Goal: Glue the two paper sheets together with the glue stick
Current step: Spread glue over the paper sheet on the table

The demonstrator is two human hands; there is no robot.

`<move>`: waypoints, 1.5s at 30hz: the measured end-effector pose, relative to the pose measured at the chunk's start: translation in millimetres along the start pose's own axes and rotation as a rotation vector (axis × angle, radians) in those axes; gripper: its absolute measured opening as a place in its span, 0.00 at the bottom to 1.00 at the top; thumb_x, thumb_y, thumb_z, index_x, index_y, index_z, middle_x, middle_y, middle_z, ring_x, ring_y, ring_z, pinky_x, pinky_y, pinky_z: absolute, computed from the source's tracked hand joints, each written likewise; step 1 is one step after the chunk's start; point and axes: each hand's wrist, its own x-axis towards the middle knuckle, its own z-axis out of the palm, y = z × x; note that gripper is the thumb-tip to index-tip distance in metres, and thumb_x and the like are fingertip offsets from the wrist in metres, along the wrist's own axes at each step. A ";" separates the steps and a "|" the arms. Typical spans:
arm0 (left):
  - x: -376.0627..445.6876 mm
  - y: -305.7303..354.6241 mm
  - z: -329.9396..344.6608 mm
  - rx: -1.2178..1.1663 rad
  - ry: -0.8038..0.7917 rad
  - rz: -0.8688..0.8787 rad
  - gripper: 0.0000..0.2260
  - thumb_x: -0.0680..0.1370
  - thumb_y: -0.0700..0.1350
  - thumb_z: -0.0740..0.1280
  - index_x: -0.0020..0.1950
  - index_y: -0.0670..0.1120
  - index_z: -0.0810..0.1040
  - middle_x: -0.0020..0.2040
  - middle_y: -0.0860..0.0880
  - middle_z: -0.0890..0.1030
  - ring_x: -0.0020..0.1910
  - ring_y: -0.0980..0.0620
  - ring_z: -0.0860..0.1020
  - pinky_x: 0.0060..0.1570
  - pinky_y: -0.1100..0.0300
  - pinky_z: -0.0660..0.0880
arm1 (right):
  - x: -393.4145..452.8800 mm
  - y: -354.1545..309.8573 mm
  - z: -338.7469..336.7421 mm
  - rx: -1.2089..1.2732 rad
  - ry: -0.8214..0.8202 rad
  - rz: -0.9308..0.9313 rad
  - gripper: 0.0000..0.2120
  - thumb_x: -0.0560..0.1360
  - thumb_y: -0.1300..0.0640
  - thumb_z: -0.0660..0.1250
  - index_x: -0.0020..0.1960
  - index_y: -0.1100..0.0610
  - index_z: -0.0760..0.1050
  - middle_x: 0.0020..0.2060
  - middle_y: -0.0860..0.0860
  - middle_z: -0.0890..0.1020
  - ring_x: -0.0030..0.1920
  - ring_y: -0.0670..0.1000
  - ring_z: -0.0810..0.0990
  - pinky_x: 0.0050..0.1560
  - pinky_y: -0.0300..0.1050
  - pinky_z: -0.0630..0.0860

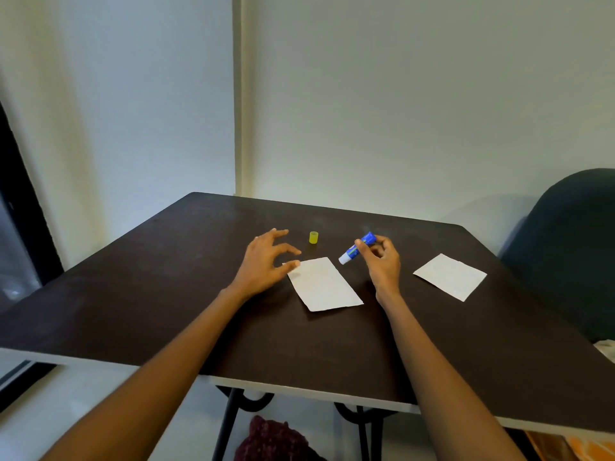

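Presently the right hand [382,261] grips an uncapped blue glue stick [356,248], white tip angled toward seven o'clock. Left hand [266,261] splayed, thumb on the near sheet [324,285]. Second sheet [450,276] lies at three o'clock; yellow cap [313,237] at twelve, on the worktop [166,277].

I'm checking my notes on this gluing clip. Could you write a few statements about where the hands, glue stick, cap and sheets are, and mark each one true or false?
1. The right hand holds the blue glue stick above the dark table. True.
2. The small yellow-green cap is on the glue stick. False: it stands alone on the table, beyond the papers.
3. The two white paper sheets are stacked. False: the middle sheet and the right sheet lie apart.
4. The left hand is open, its fingers at the middle sheet's far corner. True.
5. The glue stick's white tip points down towards the middle sheet. True.
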 end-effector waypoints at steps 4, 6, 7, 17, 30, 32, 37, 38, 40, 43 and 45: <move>17.3 18.2 25.4 0.072 -0.123 -0.049 0.15 0.74 0.56 0.68 0.60 0.58 0.77 0.77 0.48 0.58 0.76 0.46 0.50 0.72 0.42 0.48 | 1.4 1.7 -1.1 -0.022 -0.001 -0.013 0.07 0.70 0.53 0.73 0.45 0.51 0.77 0.37 0.45 0.81 0.35 0.34 0.77 0.36 0.23 0.70; 23.5 17.1 34.9 0.104 -0.186 -0.049 0.16 0.73 0.56 0.67 0.61 0.60 0.76 0.78 0.48 0.54 0.77 0.46 0.46 0.72 0.42 0.43 | 2.3 3.0 -0.5 -0.029 0.009 -0.021 0.07 0.70 0.53 0.73 0.45 0.52 0.77 0.37 0.45 0.81 0.34 0.33 0.77 0.36 0.23 0.70; 25.5 15.0 39.1 0.126 -0.226 -0.037 0.16 0.73 0.57 0.67 0.61 0.60 0.76 0.78 0.49 0.52 0.77 0.46 0.44 0.72 0.41 0.41 | 2.8 3.6 -0.1 -0.041 0.012 -0.024 0.08 0.70 0.52 0.74 0.45 0.52 0.78 0.37 0.46 0.81 0.35 0.35 0.77 0.36 0.24 0.70; 30.0 5.5 50.4 0.166 -0.324 -0.020 0.17 0.73 0.64 0.63 0.60 0.63 0.76 0.78 0.49 0.45 0.76 0.47 0.37 0.68 0.40 0.32 | 7.8 0.6 31.7 -0.342 0.076 -0.138 0.15 0.68 0.44 0.73 0.47 0.53 0.78 0.41 0.50 0.83 0.46 0.51 0.81 0.56 0.58 0.75; 27.2 8.9 50.4 0.164 -0.327 -0.039 0.20 0.71 0.67 0.62 0.59 0.63 0.75 0.78 0.49 0.48 0.76 0.47 0.39 0.68 0.40 0.31 | 10.5 0.1 46.3 -0.503 0.032 -0.178 0.16 0.70 0.45 0.72 0.50 0.56 0.77 0.43 0.52 0.84 0.48 0.53 0.80 0.57 0.59 0.73; 27.2 9.3 50.2 0.170 -0.327 -0.047 0.20 0.71 0.67 0.62 0.59 0.63 0.75 0.78 0.49 0.48 0.76 0.46 0.40 0.68 0.39 0.31 | 10.4 -2.0 45.2 -0.523 0.021 -0.183 0.17 0.70 0.45 0.72 0.50 0.56 0.78 0.43 0.52 0.84 0.48 0.53 0.80 0.58 0.59 0.73; 26.9 13.3 48.1 0.196 -0.328 -0.069 0.20 0.71 0.67 0.62 0.60 0.62 0.75 0.78 0.47 0.50 0.76 0.45 0.41 0.68 0.39 0.32 | 5.6 -3.3 39.7 -0.528 0.025 -0.185 0.16 0.70 0.45 0.72 0.50 0.55 0.77 0.41 0.52 0.83 0.47 0.53 0.80 0.58 0.59 0.72; 26.3 13.7 47.7 0.210 -0.323 -0.070 0.20 0.72 0.67 0.61 0.61 0.61 0.75 0.78 0.47 0.50 0.76 0.45 0.41 0.68 0.39 0.32 | 3.6 -3.0 38.4 -0.533 0.026 -0.187 0.16 0.70 0.44 0.72 0.49 0.55 0.77 0.41 0.51 0.83 0.47 0.53 0.80 0.58 0.59 0.72; 25.5 14.6 47.3 0.239 -0.315 -0.079 0.21 0.72 0.67 0.61 0.61 0.61 0.74 0.78 0.46 0.51 0.76 0.45 0.42 0.68 0.38 0.32 | -0.4 -3.3 35.7 -0.533 0.026 -0.192 0.16 0.69 0.44 0.72 0.50 0.55 0.77 0.40 0.51 0.83 0.47 0.53 0.79 0.58 0.59 0.73; 25.6 16.6 46.4 0.285 -0.308 -0.090 0.22 0.72 0.68 0.60 0.62 0.60 0.74 0.78 0.46 0.51 0.77 0.44 0.43 0.68 0.38 0.32 | -5.7 -5.7 31.5 -0.534 0.025 -0.196 0.16 0.69 0.44 0.72 0.50 0.54 0.77 0.41 0.50 0.83 0.48 0.52 0.79 0.58 0.59 0.72; 25.9 16.7 45.9 0.327 -0.298 -0.094 0.23 0.72 0.68 0.58 0.62 0.60 0.74 0.78 0.45 0.51 0.77 0.44 0.43 0.67 0.38 0.32 | -8.2 -6.0 28.1 -0.544 0.006 -0.215 0.16 0.69 0.44 0.72 0.50 0.53 0.78 0.41 0.49 0.83 0.48 0.51 0.79 0.58 0.59 0.72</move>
